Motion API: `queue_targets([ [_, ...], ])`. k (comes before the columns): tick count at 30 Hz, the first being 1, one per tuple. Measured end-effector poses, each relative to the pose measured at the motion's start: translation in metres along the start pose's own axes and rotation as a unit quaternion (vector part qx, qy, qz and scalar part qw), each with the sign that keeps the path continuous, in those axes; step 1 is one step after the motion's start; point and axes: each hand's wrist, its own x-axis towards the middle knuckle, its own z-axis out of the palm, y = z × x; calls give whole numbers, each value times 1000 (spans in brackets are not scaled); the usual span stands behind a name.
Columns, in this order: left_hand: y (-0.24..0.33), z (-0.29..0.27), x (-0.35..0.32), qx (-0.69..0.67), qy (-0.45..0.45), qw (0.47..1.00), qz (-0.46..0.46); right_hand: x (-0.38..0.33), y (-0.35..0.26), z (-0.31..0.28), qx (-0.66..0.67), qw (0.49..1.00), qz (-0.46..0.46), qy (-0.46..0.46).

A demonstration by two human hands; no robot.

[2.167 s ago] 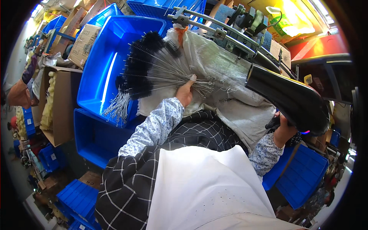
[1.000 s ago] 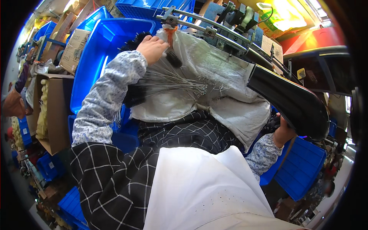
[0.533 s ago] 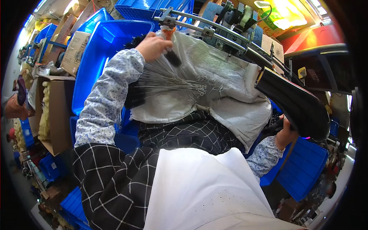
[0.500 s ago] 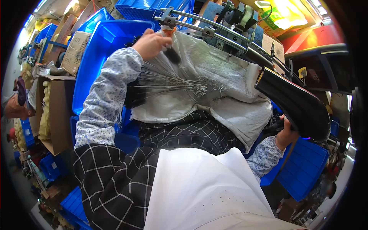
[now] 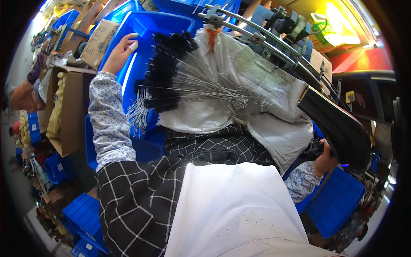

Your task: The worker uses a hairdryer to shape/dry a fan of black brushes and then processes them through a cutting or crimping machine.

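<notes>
Several black-bristled tube brushes (image 5: 167, 83) with looped twisted-wire handles lie across a whitish woven sack (image 5: 248, 70) over my lap. My left hand (image 5: 122, 53) is up at the far left, by the left rim of a deep blue bin (image 5: 147, 20). Its fingers are apart with nothing seen in them, and one fingertip is wrapped in white. On the right, my right hand (image 5: 326, 160) is closed around the lower part of a black hair dryer (image 5: 338, 122), whose nozzle points up and left toward the sack. Part of that grip is hidden.
Beyond the sack stands a machine with metal rails (image 5: 257, 37). More wire handles (image 5: 139, 113) hang over the bin's near side. An open cardboard box (image 5: 72, 111) with pale pieces is at the left. A blue crate (image 5: 336, 201) lies low on the right.
My left hand has moved left from the brushes near the orange tie to the bin's rim, letting go of a brush. My right hand still holds the hair dryer. The view has shifted slightly.
</notes>
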Motion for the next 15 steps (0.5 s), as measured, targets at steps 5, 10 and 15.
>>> queue_targets([
  [5, -80, -7, -62, -70, 17, 980, -184, 10, -1, -12, -106, 989, -94, -38],
  [10, -163, -15, -125, 14, -1, 925, -381, 12, -3, -29, -80, 991, -110, 1],
  [15, -189, -3, -127, 15, -139, 839, -526, 18, -22, -21, -119, 986, -41, 114],
])
